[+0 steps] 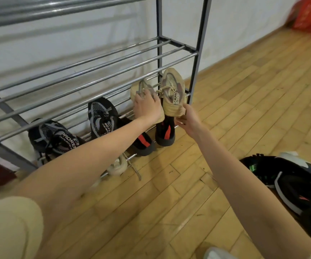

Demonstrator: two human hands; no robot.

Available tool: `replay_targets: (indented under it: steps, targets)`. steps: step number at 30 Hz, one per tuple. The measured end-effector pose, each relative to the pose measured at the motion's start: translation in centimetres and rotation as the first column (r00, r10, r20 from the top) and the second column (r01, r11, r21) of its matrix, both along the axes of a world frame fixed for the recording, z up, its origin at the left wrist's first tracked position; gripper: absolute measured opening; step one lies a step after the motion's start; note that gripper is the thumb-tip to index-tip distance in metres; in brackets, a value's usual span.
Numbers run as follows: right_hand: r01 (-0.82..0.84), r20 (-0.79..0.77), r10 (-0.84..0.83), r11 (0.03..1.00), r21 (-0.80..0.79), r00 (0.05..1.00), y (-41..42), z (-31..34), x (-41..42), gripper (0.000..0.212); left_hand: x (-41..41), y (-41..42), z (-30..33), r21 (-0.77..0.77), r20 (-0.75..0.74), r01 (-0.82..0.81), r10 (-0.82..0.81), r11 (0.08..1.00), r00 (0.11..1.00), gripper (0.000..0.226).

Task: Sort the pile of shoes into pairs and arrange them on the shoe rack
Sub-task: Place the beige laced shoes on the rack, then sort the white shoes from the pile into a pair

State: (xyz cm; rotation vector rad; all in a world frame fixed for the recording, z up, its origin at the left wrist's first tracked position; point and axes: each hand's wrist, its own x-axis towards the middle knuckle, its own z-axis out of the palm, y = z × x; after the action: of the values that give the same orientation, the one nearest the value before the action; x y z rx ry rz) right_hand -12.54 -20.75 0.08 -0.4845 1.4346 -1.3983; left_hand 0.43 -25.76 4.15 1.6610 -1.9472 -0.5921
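At the rack's [197, 53] right end, left hand [147, 107] grips one beige sneaker [141, 86], right hand [187, 118] pinches its mate's [172, 90] heel, both poised above the black pair [165, 135]; thin rails risk a slip-through.

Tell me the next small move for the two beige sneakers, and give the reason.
Probably slide both beige sneakers further onto the rack's second tier, then let go. The left hand grips one over its top, the right hand pinches the other's heel, and both heels overhang the front bar above the black-and-red shoes.
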Motion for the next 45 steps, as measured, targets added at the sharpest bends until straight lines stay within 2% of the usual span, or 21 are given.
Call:
replay_targets:
  steps: [3,6,9,12,15,18,22,25,27,29,31,34,40,43,45]
  targets:
    - [-0.019,-0.137,0.025,0.999,0.045,0.99,2.6,0.1,-0.5,0.054,1.3,2.9,0.3,-0.15,0.044,0.134,-0.128,0.98,0.991,0.05]
    - [-0.002,-0.309,0.037,0.994,0.11,0.95,7.1,-0.5,-1.1,0.065,2.5,6.4,0.7,-0.309,0.069,0.267,-0.258,0.913,0.964,0.042]
    - [-0.02,-0.45,0.108,0.981,0.195,0.887,12.9,-2.5,-1.8,0.065,3.3,10.5,0.0,-0.358,0.047,0.402,-0.414,0.843,0.909,0.038]
    - [-0.016,-0.505,0.153,0.964,0.266,0.85,18.6,-4.1,-2.4,0.056,4.4,13.7,-2.0,-0.296,0.095,0.559,-0.558,0.775,0.824,0.037]
    - [0.061,-0.538,0.148,0.934,0.352,0.83,25.0,-5.8,-3.1,0.049,4.6,16.8,-5.1,-0.119,0.107,0.704,-0.696,0.7,0.71,0.036]
    - [0.135,-0.549,0.13,0.9,0.415,0.825,31.0,-7.6,-3.4,0.039,5.1,19.7,-8.4,0.067,0.064,0.763,-0.766,0.643,0.64,0.035]
    - [0.161,-0.546,0.143,0.868,0.47,0.826,37.2,-8.6,-2.8,0.037,5.0,22.5,-11.5,0.228,0.031,0.788,-0.813,0.572,0.582,0.035]
    - [0.134,-0.531,0.179,0.857,0.498,0.828,40.0,-9.6,-1.9,0.038,4.1,24.1,-13.0,0.283,-0.008,0.798,-0.83,0.533,0.557,0.032]
    - [0.099,-0.518,0.211,0.856,0.508,0.829,41.2,-10.4,-1.5,0.042,3.4,25.1,-13.7,0.301,-0.01,0.824,-0.863,0.48,0.506,0.03]
    - [0.035,-0.529,0.314,0.835,0.548,0.788,41.9,-10.7,-1.1,0.044,2.8,25.9,-14.2,0.317,-0.007,0.843,-0.888,0.435,0.46,0.03]
    - [-0.024,-0.527,0.435,0.787,0.616,0.73,42.1,-10.9,-0.7,0.036,2.1,26.6,-14.5,0.313,0.0,0.854,-0.9,0.415,0.437,0.031]
    - [-0.067,-0.534,0.549,0.735,0.675,0.643,41.7,-11.4,-0.1,0.018,1.2,27.0,-14.6,0.304,-0.029,0.856,-0.894,0.418,0.447,0.032]
    - [0.022,-0.615,0.533,0.745,0.666,0.581,41.2,-11.8,0.0,0.015,0.2,26.4,-14.8,0.326,-0.09,0.817,-0.845,0.476,0.528,0.03]
    - [0.114,-0.661,0.418,0.787,0.606,0.623,41.1,-11.5,-0.5,0.022,0.1,26.0,-14.6,0.348,-0.152,0.778,-0.788,0.522,0.597,0.029]
    - [0.234,-0.707,0.245,0.83,0.507,0.663,41.2,-11.0,-1.2,0.026,-0.2,26.1,-14.2,0.38,-0.215,0.748,-0.734,0.544,0.644,0.029]
